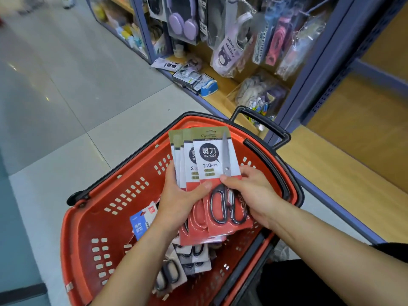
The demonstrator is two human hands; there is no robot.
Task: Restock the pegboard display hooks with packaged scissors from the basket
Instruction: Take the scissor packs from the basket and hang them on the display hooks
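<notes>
A fanned stack of several packaged scissors [212, 164], on white and red cards marked 210mm, is held above the red basket [95, 217]. My left hand [181, 199] grips the stack from the left, thumb on the front card. My right hand [249, 193] pinches the front pack at its right edge, thumb near the black scissor handles. More scissor packs [187, 259] lie in the bottom of the basket, along with a blue pack [141, 224]. No pegboard hooks for scissors are in sight.
The basket stands on a pale tiled floor [66, 107] with its black handle [262, 124] raised toward a blue-framed shelf unit [309, 89]. Hanging headphones [183, 21], bags and cables fill the upper right. Boxes sit on the low wooden shelf [220, 93].
</notes>
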